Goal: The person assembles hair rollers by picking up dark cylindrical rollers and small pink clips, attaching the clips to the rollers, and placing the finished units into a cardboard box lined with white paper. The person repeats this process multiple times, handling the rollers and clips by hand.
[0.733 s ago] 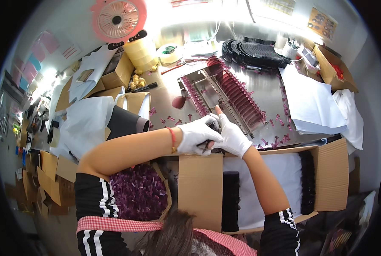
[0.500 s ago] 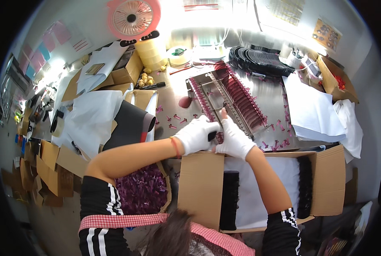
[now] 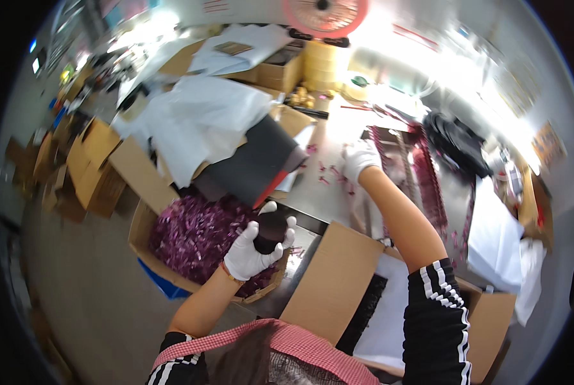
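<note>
My left hand (image 3: 252, 253), in a white glove, is closed around a dark rounded lens (image 3: 271, 230). It holds the lens over an open carton (image 3: 139, 234) full of shiny purple scraps (image 3: 194, 240). My right hand (image 3: 362, 160), also gloved, reaches forward to the metal table, just left of a metal rack (image 3: 399, 151). Its fingers are blurred in the glare, so what they touch is hidden. Dark red lenses (image 3: 423, 173) stand in a row along the right part of the rack. Small purple pieces (image 3: 323, 173) lie scattered on the table.
A lined carton (image 3: 338, 276) with raised flaps stands close in front of me. White sheets (image 3: 213, 115) and a dark grey sheet (image 3: 255, 157) pile up at the left. Black curved parts (image 3: 454, 141), white paper (image 3: 499, 231) and a pink fan (image 3: 325, 16) surround the table.
The view has swung left. My hands, together at the rack's near end before, are now apart: the left came back over the scrap carton with the dark lens, while the right moved to the rack's left side.
</note>
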The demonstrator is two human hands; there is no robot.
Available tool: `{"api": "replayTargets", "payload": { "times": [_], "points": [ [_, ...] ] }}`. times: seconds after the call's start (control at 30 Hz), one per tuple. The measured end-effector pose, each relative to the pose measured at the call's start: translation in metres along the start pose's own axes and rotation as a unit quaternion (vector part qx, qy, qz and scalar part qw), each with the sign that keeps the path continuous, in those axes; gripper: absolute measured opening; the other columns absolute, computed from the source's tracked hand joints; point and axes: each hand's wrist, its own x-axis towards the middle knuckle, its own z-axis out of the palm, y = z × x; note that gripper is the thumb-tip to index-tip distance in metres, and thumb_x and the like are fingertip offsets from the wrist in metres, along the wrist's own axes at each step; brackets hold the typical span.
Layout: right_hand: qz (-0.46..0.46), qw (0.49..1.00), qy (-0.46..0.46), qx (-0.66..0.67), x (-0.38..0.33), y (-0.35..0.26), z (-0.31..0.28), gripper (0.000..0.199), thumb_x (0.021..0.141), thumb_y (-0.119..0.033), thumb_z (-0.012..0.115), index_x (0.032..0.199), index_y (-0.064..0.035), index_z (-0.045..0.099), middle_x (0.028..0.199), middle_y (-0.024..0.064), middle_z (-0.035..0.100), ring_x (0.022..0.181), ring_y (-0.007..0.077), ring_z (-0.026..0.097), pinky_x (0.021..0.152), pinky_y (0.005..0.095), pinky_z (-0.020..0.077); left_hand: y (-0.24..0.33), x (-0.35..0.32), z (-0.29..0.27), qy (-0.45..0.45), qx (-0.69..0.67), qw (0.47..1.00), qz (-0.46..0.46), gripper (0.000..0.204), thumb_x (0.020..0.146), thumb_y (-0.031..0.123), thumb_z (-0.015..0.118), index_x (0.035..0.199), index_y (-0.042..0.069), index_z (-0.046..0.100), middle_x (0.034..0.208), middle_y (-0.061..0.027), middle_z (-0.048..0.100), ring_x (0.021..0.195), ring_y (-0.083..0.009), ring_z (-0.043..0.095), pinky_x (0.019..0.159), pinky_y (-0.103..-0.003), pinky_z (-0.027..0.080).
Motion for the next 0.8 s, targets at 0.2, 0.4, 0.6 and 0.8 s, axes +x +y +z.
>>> {"api": "replayTargets", "payload": {
  "times": [0.2, 0.4, 0.6, 0.8],
  "points": [
    [-0.013, 0.986, 0.075, -0.15, 0.032, 0.01, 0.057, 0.023, 0.09, -0.022, 0.057, 0.095, -0.0095, 0.075, 0.099, 0.0126, 0.074, 0.092, 0.0267, 0.072, 0.076, 0.0389, 0.0541, -0.016, -0.047, -0.006, 0.04, 0.172, 0.965, 0.194, 0.057, 0.094, 0.038, 0.064, 0.145, 0.027, 0.042, 0.143, -0.0082, 0.048, 0.128, -0.0278, 0.049, 0.101, -0.039, 0.052],
    [-0.002, 0.995, 0.096, -0.011, -0.002, -0.026, -0.017, 0.023, 0.094, -0.028, 0.055, 0.096, -0.0084, 0.067, 0.083, 0.0163, 0.071, 0.078, 0.0341, 0.07, 0.069, 0.0435, 0.0533, -0.034, -0.066, 0.003, 0.063, 0.199, 0.946, 0.249, 0.052, 0.093, 0.031, 0.067, 0.14, 0.022, 0.047, 0.142, -0.0071, 0.049, 0.127, -0.0272, 0.053, 0.103, -0.038, 0.051],
    [-0.168, 0.859, 0.05, 0.48, -0.156, -0.086, -0.095, 0.024, 0.088, -0.008, 0.062, 0.11, -0.0028, 0.066, 0.075, 0.0098, 0.065, 0.073, 0.0136, 0.066, 0.071, 0.0308, 0.0527, -0.058, -0.058, 0.023, 0.054, 0.239, 0.932, 0.267, 0.061, 0.083, 0.015, 0.078, 0.136, 0.02, 0.05, 0.142, -0.0092, 0.051, 0.13, -0.0305, 0.051, 0.108, -0.041, 0.048],
    [-0.095, 0.907, 0.035, 0.41, -0.232, -0.103, -0.102, 0.022, 0.084, -0.025, 0.063, 0.095, -0.0057, 0.064, 0.076, 0.0183, 0.069, 0.074, 0.0351, 0.07, 0.072, 0.0426, 0.0557, -0.085, -0.042, 0.028, 0.088, 0.212, 0.961, 0.151, 0.042, 0.101, 0.044, 0.046, 0.135, 0.02, 0.044, 0.139, -0.0093, 0.051, 0.123, -0.0258, 0.055, 0.103, -0.052, 0.05]
  ]
}}
